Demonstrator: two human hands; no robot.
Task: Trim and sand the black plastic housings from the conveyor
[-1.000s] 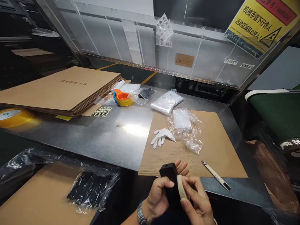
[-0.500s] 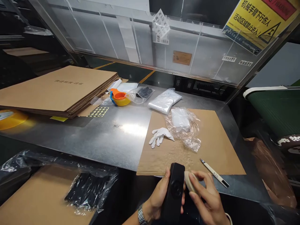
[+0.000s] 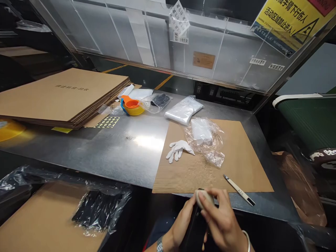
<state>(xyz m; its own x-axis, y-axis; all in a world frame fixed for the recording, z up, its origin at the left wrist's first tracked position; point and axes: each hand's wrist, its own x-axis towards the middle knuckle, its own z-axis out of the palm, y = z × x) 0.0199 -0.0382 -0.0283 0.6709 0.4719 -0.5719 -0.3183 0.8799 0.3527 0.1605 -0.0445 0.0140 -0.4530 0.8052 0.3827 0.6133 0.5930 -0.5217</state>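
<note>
**Both hands closed on the black device at the near table edge**

Your left hand [image 3: 181, 225] wraps the black device [image 3: 195, 229] from the left side, fingers curled around its body. Its long axis runs from your lap up and away toward the table [image 3: 126, 154], the far end just short of the cardboard sheet [image 3: 236, 164]. Your right hand [image 3: 223, 224] lies over it from the right, and is the upper and nearer hand. Its fingers pinch a pale tape roll [image 3: 204, 197] against the device's far end (how much of the roll touches the casing is hidden by the fingers). Both wrists are low and drawn in close to your body, with a watch on the left and a thin band on the right.

Beyond the grip, to the right, lies a slim craft knife [image 3: 238, 190]. Straight ahead sits a white glove [image 3: 179, 148] beside a crumpled clear bag [image 3: 207, 140]. Neither is touched
</note>
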